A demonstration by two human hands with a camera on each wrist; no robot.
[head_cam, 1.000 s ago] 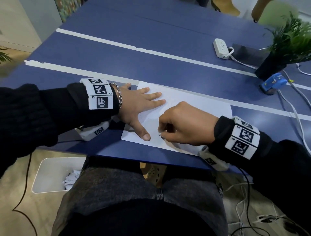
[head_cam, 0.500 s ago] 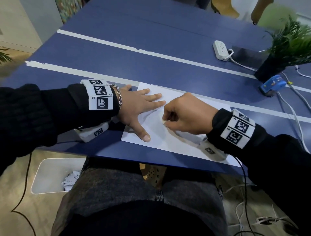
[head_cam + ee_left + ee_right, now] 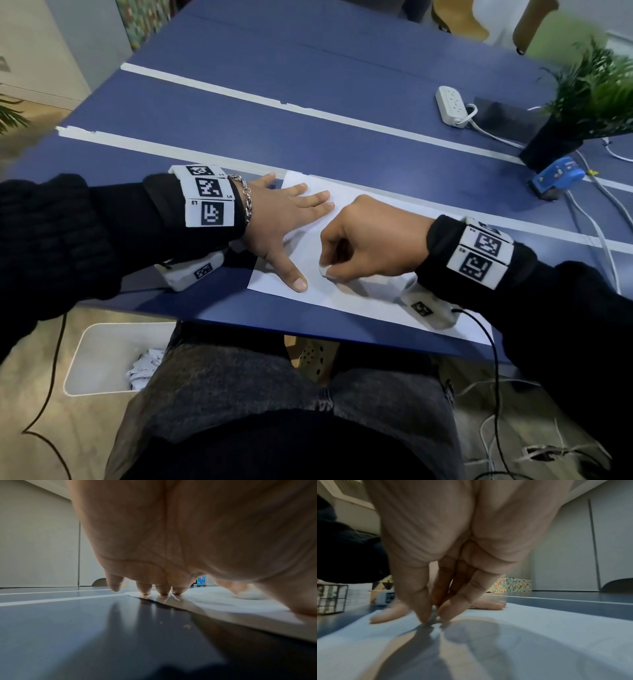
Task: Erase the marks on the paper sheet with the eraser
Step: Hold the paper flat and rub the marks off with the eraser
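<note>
A white paper sheet [image 3: 359, 301] lies on the blue table [image 3: 308, 144] near its front edge. My left hand [image 3: 287, 219] lies flat on the sheet's left part, fingers straight and spread, thumb pointing toward me. In the left wrist view its fingertips [image 3: 163, 592] press the paper [image 3: 214, 601]. My right hand [image 3: 370, 243] is curled and pinches a small white eraser [image 3: 324, 271] against the sheet just right of the left thumb. The right wrist view shows the eraser [image 3: 434, 619] squeezed between thumb and fingers on the paper [image 3: 539, 635]. I see no marks; the hands hide part of the sheet.
A white power strip [image 3: 452, 104], a potted plant [image 3: 582, 113] and a blue tape dispenser [image 3: 556, 176] stand at the table's back right, with cables trailing. White tape lines [image 3: 308, 111] cross the table. A white bin [image 3: 113, 359] with crumpled paper sits on the floor at left.
The right hand with the eraser went away from me up the sheet, then came back toward me near the left thumb. The left hand has stayed flat in place.
</note>
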